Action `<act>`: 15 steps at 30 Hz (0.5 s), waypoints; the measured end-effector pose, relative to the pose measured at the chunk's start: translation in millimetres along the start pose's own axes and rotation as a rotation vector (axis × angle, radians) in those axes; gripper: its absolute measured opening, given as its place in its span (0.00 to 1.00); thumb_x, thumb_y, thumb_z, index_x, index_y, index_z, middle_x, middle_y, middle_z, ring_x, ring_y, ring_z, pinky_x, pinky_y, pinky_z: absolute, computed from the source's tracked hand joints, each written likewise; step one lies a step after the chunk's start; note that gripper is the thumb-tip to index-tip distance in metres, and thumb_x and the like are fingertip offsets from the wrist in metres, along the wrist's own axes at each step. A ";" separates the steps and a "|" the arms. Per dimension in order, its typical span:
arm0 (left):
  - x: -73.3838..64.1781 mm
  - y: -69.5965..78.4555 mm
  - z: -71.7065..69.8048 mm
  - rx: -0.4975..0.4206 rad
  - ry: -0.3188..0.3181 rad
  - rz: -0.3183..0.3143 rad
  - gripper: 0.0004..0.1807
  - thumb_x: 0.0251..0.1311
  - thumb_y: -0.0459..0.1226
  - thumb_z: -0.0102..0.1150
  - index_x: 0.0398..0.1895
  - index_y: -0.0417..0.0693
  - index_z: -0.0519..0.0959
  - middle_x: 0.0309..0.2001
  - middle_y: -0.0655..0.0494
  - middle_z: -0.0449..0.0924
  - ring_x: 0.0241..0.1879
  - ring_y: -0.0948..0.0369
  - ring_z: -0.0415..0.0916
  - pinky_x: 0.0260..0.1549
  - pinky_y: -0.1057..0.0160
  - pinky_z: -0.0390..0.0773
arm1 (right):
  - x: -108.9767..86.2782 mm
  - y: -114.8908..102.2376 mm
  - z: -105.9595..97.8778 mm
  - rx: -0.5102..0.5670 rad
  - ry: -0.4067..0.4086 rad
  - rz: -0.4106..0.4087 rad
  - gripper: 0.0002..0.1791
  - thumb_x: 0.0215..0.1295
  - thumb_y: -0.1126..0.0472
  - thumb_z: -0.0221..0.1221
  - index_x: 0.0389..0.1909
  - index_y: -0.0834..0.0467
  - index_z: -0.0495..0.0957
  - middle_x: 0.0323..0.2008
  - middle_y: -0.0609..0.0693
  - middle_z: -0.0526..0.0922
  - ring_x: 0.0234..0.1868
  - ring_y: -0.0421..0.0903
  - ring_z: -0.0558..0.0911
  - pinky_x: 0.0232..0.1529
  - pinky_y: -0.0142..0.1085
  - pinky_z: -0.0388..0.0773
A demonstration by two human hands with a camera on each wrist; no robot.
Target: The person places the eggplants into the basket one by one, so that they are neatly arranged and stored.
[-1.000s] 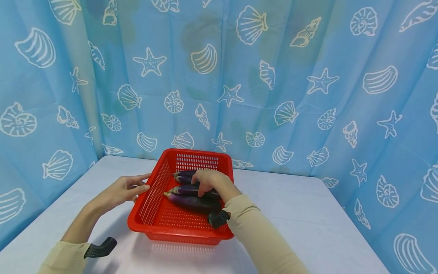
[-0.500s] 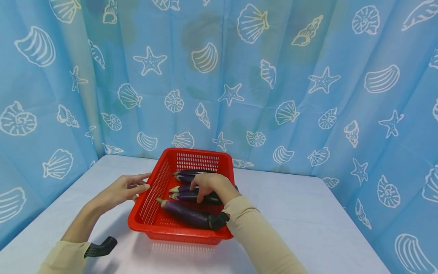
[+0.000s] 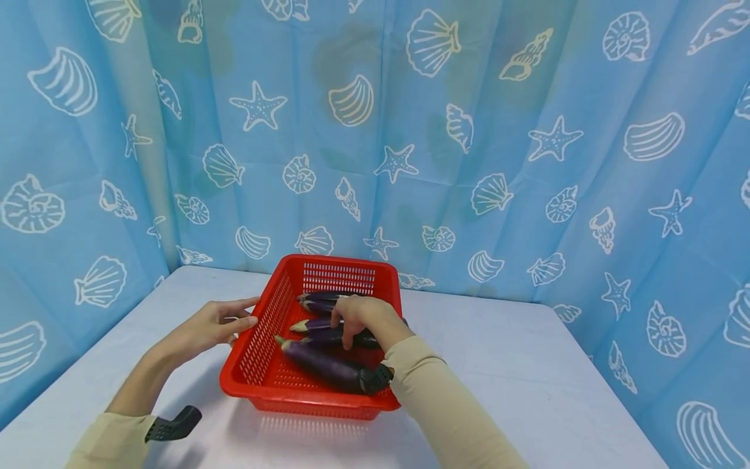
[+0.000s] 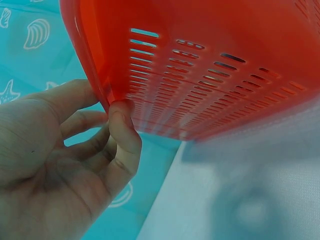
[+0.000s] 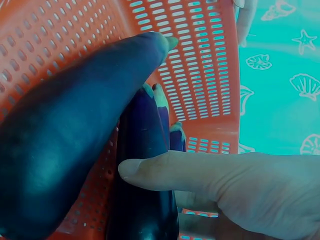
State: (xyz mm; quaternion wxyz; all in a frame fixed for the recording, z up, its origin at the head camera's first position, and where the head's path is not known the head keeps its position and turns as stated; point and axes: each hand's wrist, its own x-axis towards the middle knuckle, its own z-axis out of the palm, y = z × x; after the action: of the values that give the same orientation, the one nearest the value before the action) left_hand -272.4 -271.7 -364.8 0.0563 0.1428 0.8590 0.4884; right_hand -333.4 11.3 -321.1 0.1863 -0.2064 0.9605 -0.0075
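A red slotted plastic basket (image 3: 305,395) holds several dark purple eggplants. My left hand (image 3: 213,326) pinches its left rim between thumb and fingers, as the left wrist view shows with the thumb (image 4: 122,130) on the outer wall. Inside the basket, my right hand (image 3: 368,316) grips an eggplant (image 5: 142,132) in the middle, its thumb (image 5: 170,171) lying across the top and the other fingers mostly hidden behind it. A thick eggplant (image 3: 325,366) lies slanted on the near side, and a pale-tipped one (image 3: 313,324) lies just behind the gripped one.
Further eggplants (image 3: 319,305) lie along the basket's far side. The basket stands on a white-covered table (image 3: 480,378). A blue curtain (image 3: 375,208) with shell and starfish prints hangs behind. Black wrist mounts (image 3: 174,423) stick out from the sleeves.
The thick near eggplant has come away from under my right hand toward the basket's front, then shifted slightly back. The pale-tipped eggplant has come into view. My left hand stays on the rim.
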 end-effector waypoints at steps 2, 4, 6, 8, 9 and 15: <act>0.0 -0.8 0.0 -0.005 -0.002 0.003 0.38 0.65 0.49 0.59 0.75 0.44 0.60 0.56 0.41 0.81 0.44 0.54 0.82 0.42 0.57 0.84 | -1.4 0.9 -0.7 -0.015 -0.005 -0.010 0.27 0.49 0.58 0.75 0.54 0.44 0.81 0.50 0.46 0.80 0.49 0.45 0.74 0.59 0.44 0.78; 0.1 -1.6 0.0 -0.008 -0.003 0.006 0.38 0.65 0.49 0.59 0.75 0.44 0.60 0.56 0.41 0.81 0.44 0.54 0.81 0.42 0.57 0.84 | -2.4 2.1 -1.3 -0.034 -0.008 -0.017 0.28 0.49 0.58 0.75 0.54 0.45 0.81 0.51 0.47 0.80 0.49 0.45 0.74 0.60 0.44 0.77; 0.3 -2.1 0.2 -0.005 -0.002 0.013 0.38 0.65 0.48 0.59 0.75 0.44 0.60 0.55 0.41 0.81 0.44 0.54 0.81 0.41 0.57 0.84 | -3.4 3.4 -2.4 -0.047 -0.011 -0.021 0.29 0.49 0.57 0.75 0.55 0.44 0.81 0.51 0.47 0.79 0.49 0.45 0.74 0.60 0.45 0.77; 0.4 -2.6 0.3 -0.001 -0.001 0.018 0.38 0.65 0.47 0.60 0.75 0.44 0.60 0.55 0.40 0.81 0.44 0.54 0.81 0.41 0.57 0.85 | -4.1 4.6 -3.3 -0.052 -0.015 -0.017 0.29 0.48 0.57 0.75 0.55 0.44 0.81 0.51 0.47 0.79 0.49 0.45 0.74 0.60 0.45 0.77; 0.5 -2.6 0.3 -0.002 0.000 0.019 0.38 0.65 0.47 0.59 0.74 0.44 0.60 0.55 0.40 0.81 0.44 0.54 0.81 0.41 0.57 0.85 | -4.2 5.2 -3.8 -0.051 -0.018 -0.009 0.29 0.48 0.57 0.75 0.54 0.43 0.81 0.51 0.47 0.79 0.49 0.46 0.74 0.60 0.45 0.77; 0.3 -1.3 -0.5 -0.007 -0.007 0.017 0.38 0.66 0.47 0.59 0.74 0.43 0.60 0.56 0.40 0.81 0.44 0.53 0.81 0.41 0.57 0.84 | -3.7 9.7 -5.0 0.019 -0.072 0.054 0.27 0.46 0.61 0.76 0.50 0.45 0.82 0.45 0.48 0.80 0.45 0.46 0.76 0.52 0.43 0.81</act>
State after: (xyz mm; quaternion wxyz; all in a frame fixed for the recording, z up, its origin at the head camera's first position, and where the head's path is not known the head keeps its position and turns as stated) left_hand -273.1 -272.7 -365.6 0.0556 0.1515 0.8558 0.4914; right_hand -335.8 21.4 -316.0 0.2227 -0.1789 0.9583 -0.0041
